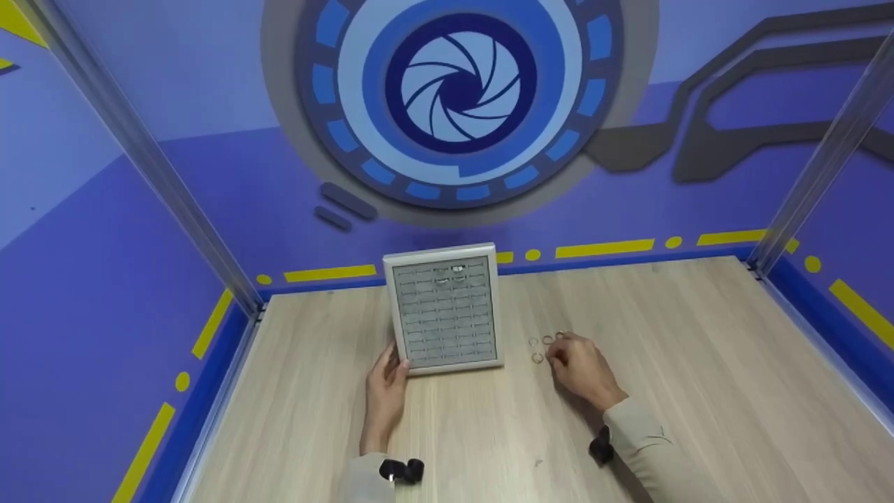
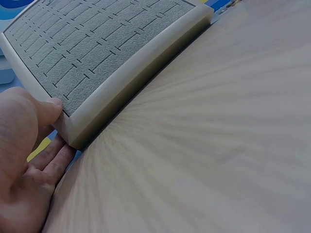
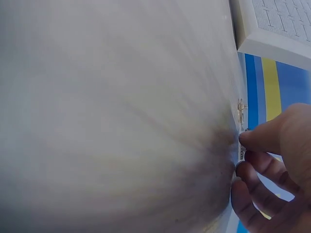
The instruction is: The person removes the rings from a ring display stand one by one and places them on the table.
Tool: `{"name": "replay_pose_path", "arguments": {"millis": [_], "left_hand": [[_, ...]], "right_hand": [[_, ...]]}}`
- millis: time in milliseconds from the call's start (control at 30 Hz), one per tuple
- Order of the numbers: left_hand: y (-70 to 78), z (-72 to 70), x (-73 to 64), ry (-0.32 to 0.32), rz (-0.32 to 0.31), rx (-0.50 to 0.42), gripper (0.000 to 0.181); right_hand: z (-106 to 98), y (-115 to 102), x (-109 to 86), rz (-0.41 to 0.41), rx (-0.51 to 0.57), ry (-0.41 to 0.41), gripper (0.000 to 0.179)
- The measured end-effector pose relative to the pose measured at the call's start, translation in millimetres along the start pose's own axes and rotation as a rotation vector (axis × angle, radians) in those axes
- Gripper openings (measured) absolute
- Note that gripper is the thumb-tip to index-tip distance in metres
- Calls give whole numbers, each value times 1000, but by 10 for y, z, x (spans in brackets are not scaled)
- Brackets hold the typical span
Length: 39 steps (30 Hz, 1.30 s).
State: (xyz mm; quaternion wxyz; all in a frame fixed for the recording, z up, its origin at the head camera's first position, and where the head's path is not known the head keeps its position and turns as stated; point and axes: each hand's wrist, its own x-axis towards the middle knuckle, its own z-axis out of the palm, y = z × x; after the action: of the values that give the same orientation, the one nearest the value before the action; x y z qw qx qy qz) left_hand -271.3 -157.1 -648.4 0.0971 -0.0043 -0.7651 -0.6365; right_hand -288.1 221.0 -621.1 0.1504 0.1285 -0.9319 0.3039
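Observation:
A white-framed ring display board (image 1: 447, 321) with grey slotted padding leans upright on the table. Several rings (image 1: 457, 269) sit in its upper slots. My left hand (image 1: 385, 395) grips the board's lower left corner, its thumb (image 2: 51, 109) on the front of the frame and the other fingers behind and under it. To the right of the board, several thin loose rings (image 1: 537, 358) lie on the tabletop. Over them is my right hand (image 1: 583, 367), pinching a small ring between thumb and index finger; the fingertips largely hide it. Other rings (image 3: 240, 110) show just beyond the thumb.
The light wood table (image 1: 698, 363) extends around both hands. Blue printed panels (image 1: 209, 209) enclose its back and sides, with metal posts (image 1: 824, 154) at the corners. Black wrist cameras (image 1: 401, 470) are strapped over the beige sleeves (image 1: 649, 447).

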Motion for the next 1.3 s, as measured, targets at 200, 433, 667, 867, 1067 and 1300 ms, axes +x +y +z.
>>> {"name": "replay_pose_path", "arguments": {"millis": [200, 433, 667, 867, 1067, 1300], "left_hand": [[-2, 5, 10, -1, -3, -15, 57], [-6, 0, 22, 0, -13, -6, 58], [-11, -4, 12, 5, -25, 0, 58], [-23, 0, 8, 13, 6, -1, 58], [-17, 2, 8, 12, -8, 2, 58], [0, 10, 9, 11, -8, 3, 59]], "right_hand": [[6, 4, 6, 19, 9, -21, 12], [12, 2, 6, 36, -7, -47, 12], [0, 5, -3, 32, -12, -56, 11], [-61, -8, 28, 7, 27, -38, 13], [-207, -152, 159, 39, 94, 5, 12], [-353, -435, 367, -26, 105, 70, 10]]}}
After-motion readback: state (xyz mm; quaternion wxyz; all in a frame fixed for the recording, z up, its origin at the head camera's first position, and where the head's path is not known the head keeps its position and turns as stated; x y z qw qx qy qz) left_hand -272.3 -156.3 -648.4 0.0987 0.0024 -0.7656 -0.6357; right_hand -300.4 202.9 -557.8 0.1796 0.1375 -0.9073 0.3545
